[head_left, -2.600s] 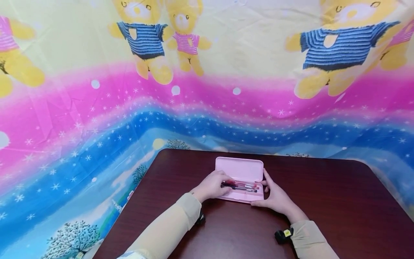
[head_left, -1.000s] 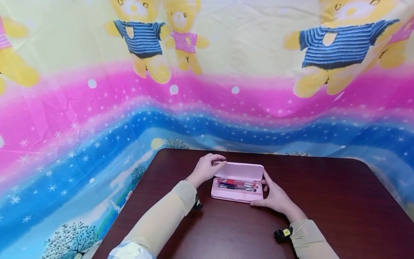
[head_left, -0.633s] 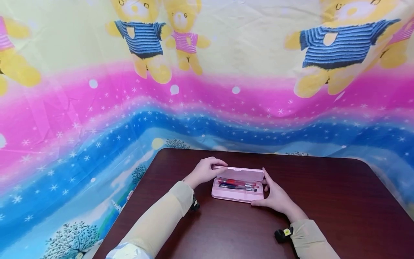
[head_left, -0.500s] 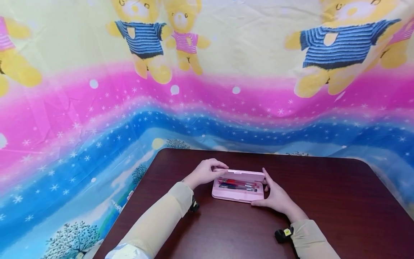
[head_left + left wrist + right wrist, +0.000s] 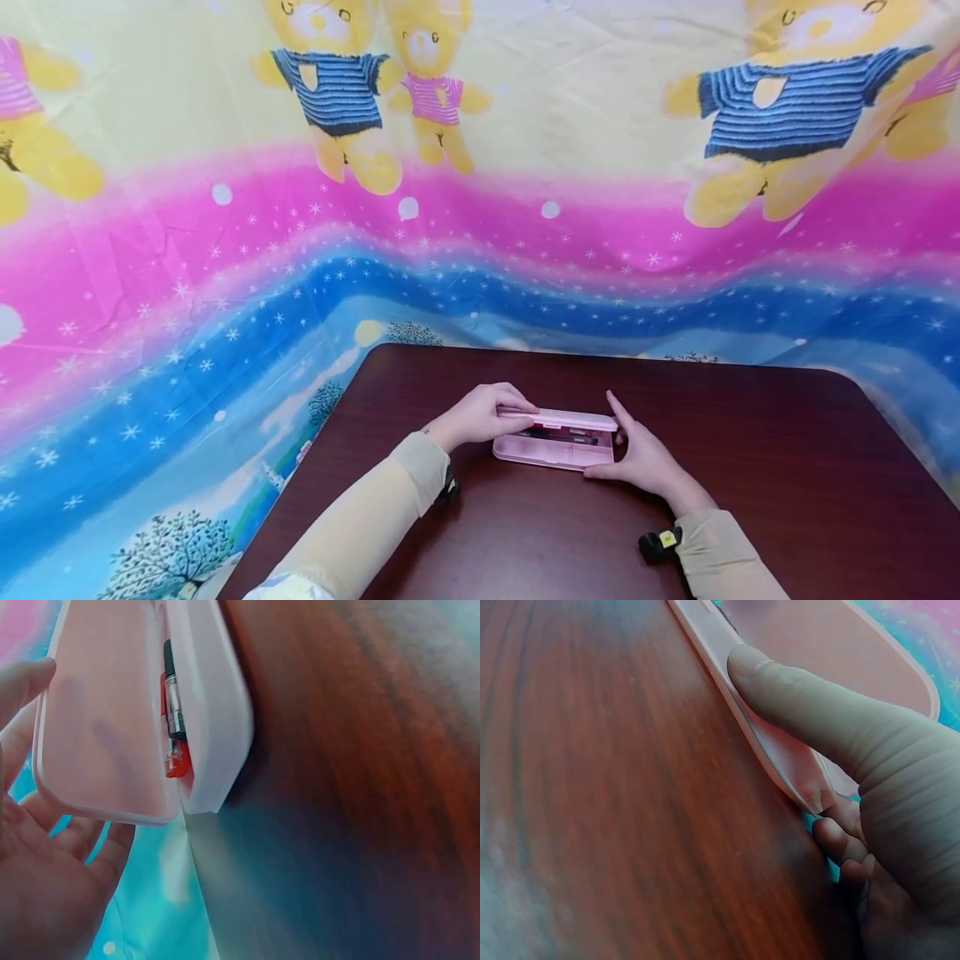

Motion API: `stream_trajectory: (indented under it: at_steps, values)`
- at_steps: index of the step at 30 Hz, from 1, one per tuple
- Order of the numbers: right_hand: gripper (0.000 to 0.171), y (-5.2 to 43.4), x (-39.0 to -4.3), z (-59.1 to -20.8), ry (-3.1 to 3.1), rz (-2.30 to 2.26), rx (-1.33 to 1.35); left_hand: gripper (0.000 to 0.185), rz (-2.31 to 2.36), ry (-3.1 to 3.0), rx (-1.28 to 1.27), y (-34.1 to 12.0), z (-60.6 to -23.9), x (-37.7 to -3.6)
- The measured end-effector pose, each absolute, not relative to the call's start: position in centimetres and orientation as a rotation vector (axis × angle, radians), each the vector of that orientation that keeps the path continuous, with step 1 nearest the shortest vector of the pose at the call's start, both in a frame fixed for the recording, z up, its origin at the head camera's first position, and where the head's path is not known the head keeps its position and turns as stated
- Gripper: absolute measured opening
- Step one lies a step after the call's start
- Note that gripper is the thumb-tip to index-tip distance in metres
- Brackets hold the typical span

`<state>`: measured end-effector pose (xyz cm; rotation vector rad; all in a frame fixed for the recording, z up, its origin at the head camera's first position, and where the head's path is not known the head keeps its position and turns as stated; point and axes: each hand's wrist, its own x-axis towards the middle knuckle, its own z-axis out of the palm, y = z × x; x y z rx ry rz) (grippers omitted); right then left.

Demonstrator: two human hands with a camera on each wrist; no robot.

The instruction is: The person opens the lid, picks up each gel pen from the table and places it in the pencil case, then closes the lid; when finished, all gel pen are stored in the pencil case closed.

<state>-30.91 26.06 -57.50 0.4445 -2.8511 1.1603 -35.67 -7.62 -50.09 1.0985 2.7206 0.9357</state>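
Two hands on a flat pink plastic pencil case (image 5: 553, 450) lying on the dark reddish-brown wooden counter (image 5: 750, 483), about midway between the left and right edges, nearer the far edge. Left hand (image 5: 480, 414) fingers curled over the top of the hinged pink lid (image 5: 558, 415) at its left end, thumb under, pinching it; wrist view shows the palm behind the lid (image 5: 97, 735). Right hand (image 5: 637, 454) braces the case's right end: thumb along the near wall (image 5: 795, 705), index finger straight up against the right end, other fingers curled loosely under.

Progress: pens already inside, red and dark ones (image 5: 174, 712) visible through the gap. Lid is nearly down, narrow opening left along the near side. Left to do, by my read: press lid fully shut until it seats on the tray.

Behind the counter: bright cloth backdrop with cartoon bears (image 5: 337, 92).
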Motion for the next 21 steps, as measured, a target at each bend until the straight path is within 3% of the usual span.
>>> stream_trajectory:
  at_steps: [21]
  values:
    - [0.138, 26.4, -30.6, -57.2, -2.870, 1.066, 0.548, 0.034, 0.264, 2.894, 1.399, -7.0, -52.2, -32.0]
